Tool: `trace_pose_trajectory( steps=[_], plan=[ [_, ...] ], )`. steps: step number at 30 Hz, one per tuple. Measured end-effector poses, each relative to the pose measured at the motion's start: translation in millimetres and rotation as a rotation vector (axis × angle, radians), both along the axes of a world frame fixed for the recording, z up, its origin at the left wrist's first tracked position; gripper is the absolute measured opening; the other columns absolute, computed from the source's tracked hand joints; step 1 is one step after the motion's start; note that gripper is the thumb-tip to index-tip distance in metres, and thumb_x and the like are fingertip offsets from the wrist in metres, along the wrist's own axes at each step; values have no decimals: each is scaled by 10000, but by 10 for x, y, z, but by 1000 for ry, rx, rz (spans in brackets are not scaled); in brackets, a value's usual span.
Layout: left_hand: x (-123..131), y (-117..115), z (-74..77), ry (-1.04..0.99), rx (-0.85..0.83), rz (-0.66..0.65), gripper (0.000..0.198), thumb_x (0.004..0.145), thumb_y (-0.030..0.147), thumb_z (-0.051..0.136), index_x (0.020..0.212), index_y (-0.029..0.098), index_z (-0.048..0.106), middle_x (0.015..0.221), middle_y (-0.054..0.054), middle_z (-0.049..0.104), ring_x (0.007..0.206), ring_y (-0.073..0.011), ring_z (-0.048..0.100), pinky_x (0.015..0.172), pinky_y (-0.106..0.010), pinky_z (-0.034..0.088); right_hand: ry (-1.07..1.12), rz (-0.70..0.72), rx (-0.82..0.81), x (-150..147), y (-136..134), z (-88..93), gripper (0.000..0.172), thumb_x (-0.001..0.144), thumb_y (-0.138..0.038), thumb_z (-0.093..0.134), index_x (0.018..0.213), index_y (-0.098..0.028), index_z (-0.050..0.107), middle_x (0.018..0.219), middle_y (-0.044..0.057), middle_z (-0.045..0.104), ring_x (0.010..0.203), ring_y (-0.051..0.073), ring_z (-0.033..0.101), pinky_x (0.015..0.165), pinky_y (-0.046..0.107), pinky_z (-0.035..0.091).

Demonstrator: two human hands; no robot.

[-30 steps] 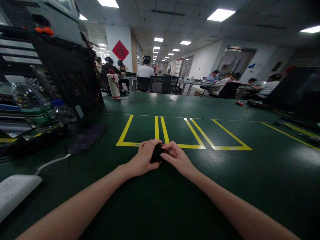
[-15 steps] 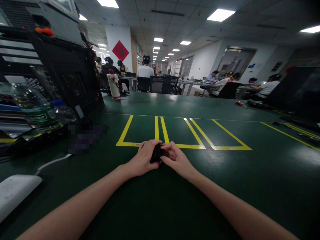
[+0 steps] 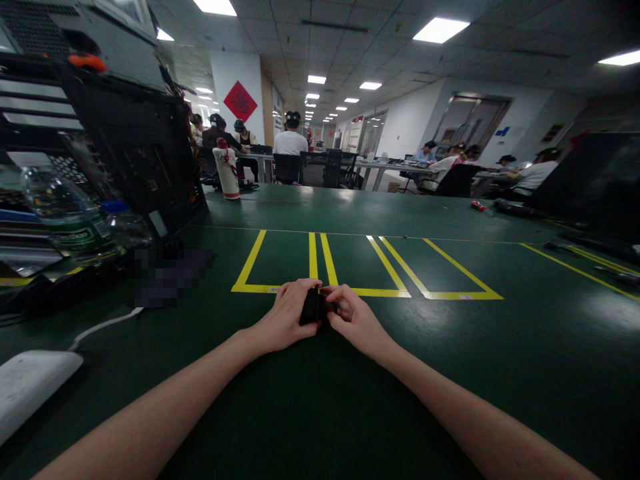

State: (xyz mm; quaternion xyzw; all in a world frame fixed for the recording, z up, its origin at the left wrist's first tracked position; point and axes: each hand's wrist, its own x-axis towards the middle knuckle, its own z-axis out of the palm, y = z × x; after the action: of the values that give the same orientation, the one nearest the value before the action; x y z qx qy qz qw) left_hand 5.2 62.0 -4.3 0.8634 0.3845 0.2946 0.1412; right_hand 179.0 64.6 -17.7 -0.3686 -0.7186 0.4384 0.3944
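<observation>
Just in front of the yellow tape on the green table (image 3: 310, 400), my left hand (image 3: 283, 317) is wrapped round a small black box-like object (image 3: 311, 308). Its exact kind is too dark to make out. Facing it from the other side, my right hand (image 3: 357, 320) is curled with thumb and fingers bent inward. Something dark shows between its fingertips, against the object's right side; whether it is a separate piece I cannot tell. Palms and most of the object's far side are hidden.
Yellow tape (image 3: 383, 292) marks open-topped bays on the table. At left are an open computer case (image 3: 135, 147), plastic bottles (image 3: 75, 230) and a white power strip (image 3: 37, 387). A pale bottle (image 3: 229, 175) stands at the far edge. Several people sit at desks beyond.
My right hand's fingertips have shifted slightly right, away from the black object, and a dark gap or part now shows between. My left hand keeps its place.
</observation>
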Motion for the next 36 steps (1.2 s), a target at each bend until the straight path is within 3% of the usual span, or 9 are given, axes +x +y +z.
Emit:
trace_pose_trajectory(
  steps=[7,13,18,23,27,32,36],
  plan=[
    [-21,25,6,-17,-118,81,557,696,261,544,1180,237,269,1152,-59,418,1068,-236,400,930,-422,274,-265,-168,104,31,-6,89,235,747,-250,466,975,-199,459,991,32,500,941,164,483,856,365,382],
    [-89,153,-38,-19,-308,147,581,700,338,538,1200,233,260,1132,-80,455,1037,-260,430,856,-441,343,-484,-118,108,141,-73,137,538,648,-401,585,1117,-210,403,1095,63,424,1001,197,440,863,376,369],
    [-118,171,-31,-28,-343,150,607,694,370,545,1209,244,248,1142,-79,454,1045,-262,430,872,-444,334,-608,-143,146,256,48,93,422,674,-427,551,1036,-217,496,1087,59,402,1041,213,394,885,396,330],
    [-142,166,10,-23,-405,124,659,673,397,569,1220,265,228,1165,-70,442,1069,-270,422,871,-441,341,-689,-242,130,441,255,82,453,673,-438,551,1075,-236,501,1057,70,420,1012,238,388,850,401,340],
    [-88,210,27,-10,-410,183,653,673,392,567,1220,259,236,1166,-77,440,1076,-282,422,886,-458,318,-700,-252,118,540,320,86,453,685,-422,545,1092,-230,496,1053,72,424,984,226,414,829,386,359],
    [40,159,42,-3,-317,205,653,673,335,573,1224,216,243,1163,-94,444,1093,-283,406,920,-464,282,-696,-152,168,428,124,190,410,686,-343,571,1059,-182,505,1013,64,451,935,191,471,838,351,378],
    [48,-156,67,-8,-257,91,662,677,293,571,1237,228,222,1225,-77,395,1141,-269,357,961,-447,238,-702,-22,217,199,-237,338,381,684,-273,582,1047,-185,506,984,65,498,884,198,509,808,353,409]
  ],
)
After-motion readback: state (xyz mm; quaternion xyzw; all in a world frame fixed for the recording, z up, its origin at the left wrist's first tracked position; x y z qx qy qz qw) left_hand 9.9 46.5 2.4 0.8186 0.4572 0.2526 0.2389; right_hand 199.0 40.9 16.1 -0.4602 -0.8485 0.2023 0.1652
